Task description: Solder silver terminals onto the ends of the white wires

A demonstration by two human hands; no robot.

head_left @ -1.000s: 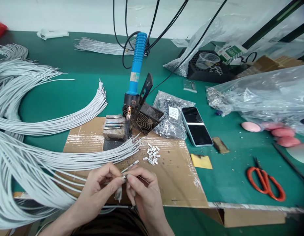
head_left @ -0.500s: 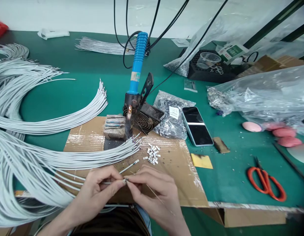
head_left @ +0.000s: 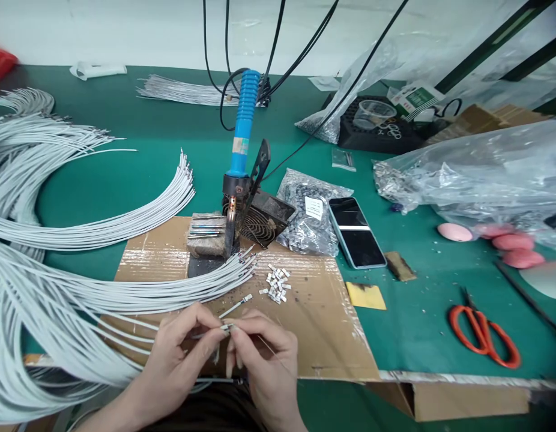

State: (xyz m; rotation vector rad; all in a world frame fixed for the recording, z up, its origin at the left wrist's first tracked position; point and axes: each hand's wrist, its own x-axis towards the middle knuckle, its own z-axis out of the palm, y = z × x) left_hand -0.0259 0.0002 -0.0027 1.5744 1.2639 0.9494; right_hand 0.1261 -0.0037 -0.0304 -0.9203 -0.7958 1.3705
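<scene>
My left hand [head_left: 181, 351] pinches a white cable close to its tip [head_left: 226, 327], above the cardboard. The thumb and forefinger of my right hand [head_left: 269, 354] close on the same small tip from the other side; its fine details are too small to make out. A thin wire [head_left: 269, 349] runs across my right hand. Just beyond the fingers lies a white cable with a small connector [head_left: 247, 298] on its end. Several loose white connectors [head_left: 277, 284] form a pile farther back. A thick bundle of white cables [head_left: 156, 293] reaches in from the left.
A blue-handled soldering iron [head_left: 245, 123] leans in its stand [head_left: 260, 225] behind the cardboard sheet [head_left: 323, 336]. To the right are a bag of parts [head_left: 300, 231], a phone [head_left: 356, 231], a yellow sponge [head_left: 365, 296] and orange-handled scissors [head_left: 483, 333].
My right hand has turned and drawn in to the left, its fingers more curled at the cable tip. My left hand stays nearly in place. The whole view has shifted slightly.
</scene>
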